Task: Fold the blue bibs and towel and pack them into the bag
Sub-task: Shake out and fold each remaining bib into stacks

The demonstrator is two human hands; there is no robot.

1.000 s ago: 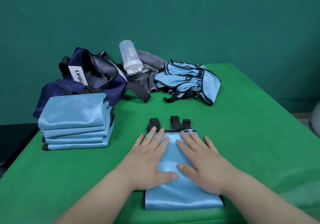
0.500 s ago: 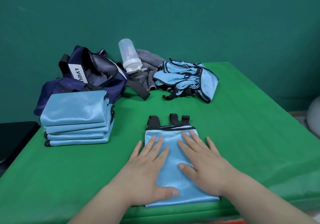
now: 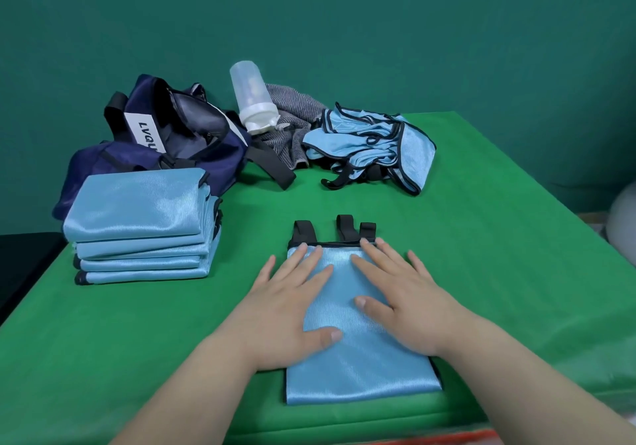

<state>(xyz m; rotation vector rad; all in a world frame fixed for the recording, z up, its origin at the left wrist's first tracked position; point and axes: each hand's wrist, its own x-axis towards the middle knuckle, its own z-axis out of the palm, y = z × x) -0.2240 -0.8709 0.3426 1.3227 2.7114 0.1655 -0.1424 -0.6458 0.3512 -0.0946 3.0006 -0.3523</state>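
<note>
- Pressing down on the folded bib (image 3: 361, 376), the left hand (image 3: 289, 310) and right hand (image 3: 409, 307) lie side by side at the lower centre of the frame. Neither grip is closed: fingers straight and spread, palms flat on the cloth, holding nothing.
- That bib rests on the green desk (image 3: 499, 238), with its black straps (image 3: 347, 229) poking out at the far edge, just beyond the fingertips.
- Its fabric looks thin and glossy, so I judge it light, limp and slippery, and likely to slide open once the pressure lifts.
- A safe hold would probably be at the two side edges, fingers under and thumbs on top, pinching every layer. Lifting by the straps would likely let the fold drop apart.
- At the left of the frame sits the stack of folded bibs (image 3: 137, 224), just in front of the navy bag (image 3: 179, 142). Its shiny layers may skid on one another, so it wants support from beneath.
- The heap of unfolded bibs (image 3: 371, 148) lies at upper centre-right, well apart from the hands. Its straps look tangled, so each piece probably has to be drawn out alone.
- Between bag and heap lies the grey towel (image 3: 289, 124), with a clear bottle (image 3: 253, 97) leaning on it. It looks thicker and less slippery.
- Soft-sided and gaping, the bag may need one hand to hold its mouth wide.
</note>
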